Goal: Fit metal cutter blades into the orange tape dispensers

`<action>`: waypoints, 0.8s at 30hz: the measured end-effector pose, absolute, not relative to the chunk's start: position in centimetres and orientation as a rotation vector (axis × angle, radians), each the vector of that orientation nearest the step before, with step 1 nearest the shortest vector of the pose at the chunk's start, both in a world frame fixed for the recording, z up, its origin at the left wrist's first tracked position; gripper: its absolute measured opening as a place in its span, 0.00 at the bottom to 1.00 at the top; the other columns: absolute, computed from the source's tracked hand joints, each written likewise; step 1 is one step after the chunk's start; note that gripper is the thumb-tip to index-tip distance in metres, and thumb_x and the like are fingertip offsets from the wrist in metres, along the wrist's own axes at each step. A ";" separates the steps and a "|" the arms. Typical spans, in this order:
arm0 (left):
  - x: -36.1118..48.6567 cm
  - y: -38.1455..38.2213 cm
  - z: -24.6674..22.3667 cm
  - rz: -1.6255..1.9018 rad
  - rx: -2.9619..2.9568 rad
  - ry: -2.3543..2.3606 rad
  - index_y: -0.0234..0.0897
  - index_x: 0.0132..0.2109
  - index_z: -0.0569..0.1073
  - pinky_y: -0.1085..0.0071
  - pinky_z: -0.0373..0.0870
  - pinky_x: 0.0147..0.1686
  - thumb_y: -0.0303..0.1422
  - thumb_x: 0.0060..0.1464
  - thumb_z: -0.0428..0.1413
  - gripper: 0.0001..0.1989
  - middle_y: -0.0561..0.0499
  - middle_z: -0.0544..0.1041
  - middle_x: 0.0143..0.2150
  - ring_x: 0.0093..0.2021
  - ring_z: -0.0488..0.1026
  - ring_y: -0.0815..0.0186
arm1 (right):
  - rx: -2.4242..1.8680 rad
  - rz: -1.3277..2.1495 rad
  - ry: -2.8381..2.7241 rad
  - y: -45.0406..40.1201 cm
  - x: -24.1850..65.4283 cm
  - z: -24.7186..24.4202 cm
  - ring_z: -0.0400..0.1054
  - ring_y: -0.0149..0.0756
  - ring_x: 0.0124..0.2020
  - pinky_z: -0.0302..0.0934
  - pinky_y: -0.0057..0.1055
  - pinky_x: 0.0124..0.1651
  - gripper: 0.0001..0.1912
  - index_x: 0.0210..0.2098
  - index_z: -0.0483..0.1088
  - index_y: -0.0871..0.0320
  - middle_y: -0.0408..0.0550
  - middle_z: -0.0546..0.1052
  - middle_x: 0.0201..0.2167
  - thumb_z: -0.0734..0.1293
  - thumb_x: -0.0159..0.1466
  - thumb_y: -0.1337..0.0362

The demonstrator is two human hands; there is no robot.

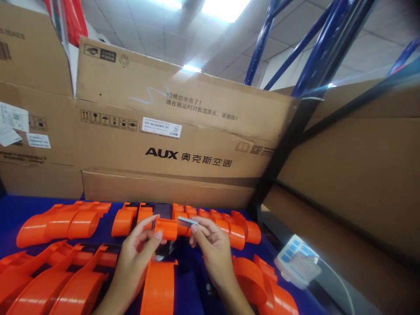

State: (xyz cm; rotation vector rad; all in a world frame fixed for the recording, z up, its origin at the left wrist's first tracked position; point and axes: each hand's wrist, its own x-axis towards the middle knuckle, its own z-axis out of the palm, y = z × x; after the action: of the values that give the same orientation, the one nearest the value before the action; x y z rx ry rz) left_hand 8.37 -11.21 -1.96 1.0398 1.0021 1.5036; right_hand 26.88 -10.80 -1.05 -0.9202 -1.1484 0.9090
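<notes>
Between the thumb and fingers of my left hand (139, 245) is a small orange plastic piece (166, 229), held up over the blue surface. My right hand (213, 247) pinches a thin grey strip (187, 222) with a ridged upper edge. The strip's left end is close to the orange piece's right side; whether they touch I cannot tell. Below my hands stands a curved orange plastic part (160, 286). A dark-screened phone (163, 211) lies behind the held piece, partly covered by it.
Rows of curved orange parts (59, 225) cover the blue surface (11, 210) on both sides. Tall cardboard (197, 183) closes off the back. A dark rack post (278, 162) rises at right, near a white power strip (297, 258) with a plug and cable.
</notes>
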 end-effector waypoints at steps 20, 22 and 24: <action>7.9 -11.4 -1.8 1.415 1.068 0.966 0.37 0.60 0.75 0.67 0.72 0.35 0.48 0.52 0.65 0.32 0.46 0.85 0.31 0.35 0.81 0.55 | -0.943 0.969 -1.174 -11.0 27.1 -0.6 0.60 0.29 0.19 0.55 0.26 0.24 0.18 0.43 0.77 0.59 0.38 0.70 0.17 0.76 0.61 0.52; 8.0 -11.5 -1.8 1.398 1.065 0.960 0.36 0.61 0.75 0.67 0.73 0.33 0.48 0.51 0.66 0.33 0.46 0.85 0.31 0.34 0.81 0.55 | -0.941 0.978 -1.185 -11.0 27.0 -0.7 0.59 0.28 0.19 0.53 0.26 0.24 0.18 0.42 0.78 0.59 0.39 0.70 0.18 0.76 0.60 0.52; 8.1 -11.7 -1.5 1.408 1.049 0.949 0.37 0.60 0.76 0.66 0.74 0.33 0.47 0.49 0.68 0.33 0.47 0.85 0.30 0.33 0.81 0.54 | -0.940 0.963 -1.179 -11.0 26.9 -0.7 0.59 0.28 0.19 0.53 0.26 0.24 0.19 0.42 0.78 0.59 0.39 0.71 0.19 0.76 0.60 0.52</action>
State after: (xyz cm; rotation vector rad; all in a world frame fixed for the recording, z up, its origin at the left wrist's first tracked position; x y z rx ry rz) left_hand 8.12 -11.70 -1.46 1.0487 0.9485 1.4085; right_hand 26.95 -11.02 -0.70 -0.9397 -1.1792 0.9627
